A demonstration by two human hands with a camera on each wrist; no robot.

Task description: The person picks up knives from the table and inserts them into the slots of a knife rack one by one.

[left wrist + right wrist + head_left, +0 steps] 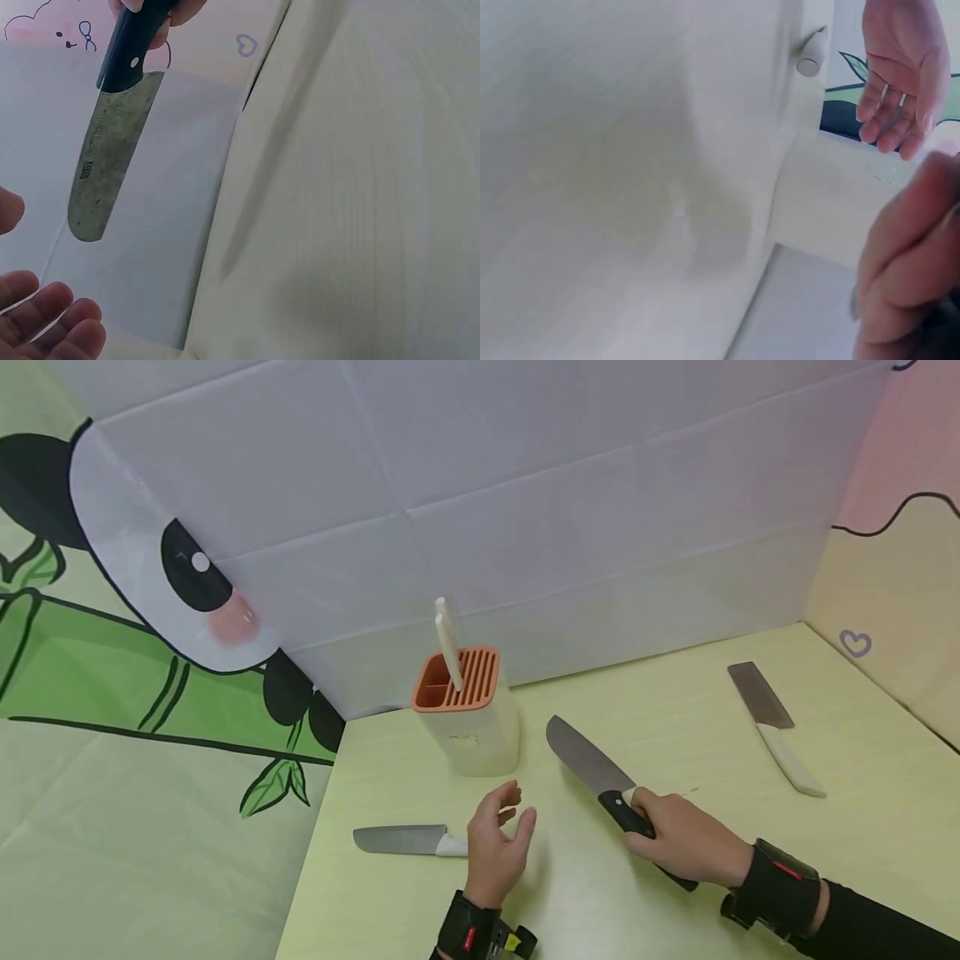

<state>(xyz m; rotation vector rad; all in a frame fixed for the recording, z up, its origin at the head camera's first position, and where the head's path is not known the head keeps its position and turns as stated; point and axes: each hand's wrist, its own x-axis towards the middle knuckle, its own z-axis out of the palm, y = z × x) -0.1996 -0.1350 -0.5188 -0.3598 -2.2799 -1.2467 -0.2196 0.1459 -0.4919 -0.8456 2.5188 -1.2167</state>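
Bearings taken from the block in the head view. Block: stood upright on the bench; at least one white handle seated in its top. Black knife: at four o'clock, gripped by its handle in the right hand, held above the bench. Left hand: between five and six, fingers relaxed, nothing held. White knife: laid at seven, handle partly hidden. Cleaver: laid at three.
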